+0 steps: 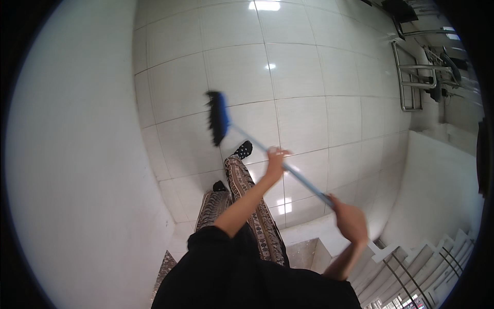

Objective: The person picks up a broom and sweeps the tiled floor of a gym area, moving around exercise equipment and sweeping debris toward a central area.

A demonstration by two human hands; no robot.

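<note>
A broom with a light blue-grey handle (304, 180) and a blue head with black bristles (218, 117) slants across the view. Its head is at the far left, over the tiles and slightly blurred. My left hand (276, 164) is closed around the middle of the handle. Farther right and nearer to me, my right hand (350, 220) grips the handle close to its top end. Whether the bristles touch the floor I cannot tell. My feet in dark dotted socks (244, 150) stand just nearer than the broom head.
Glossy pale floor tiles (298, 72) stretch ahead. A white wall (82, 129) runs along the left. Metal-framed furniture (414, 77) stands at the far right. A low white wall (437, 170) is on the right, with stair-like steps and a railing (411, 273) at the lower right.
</note>
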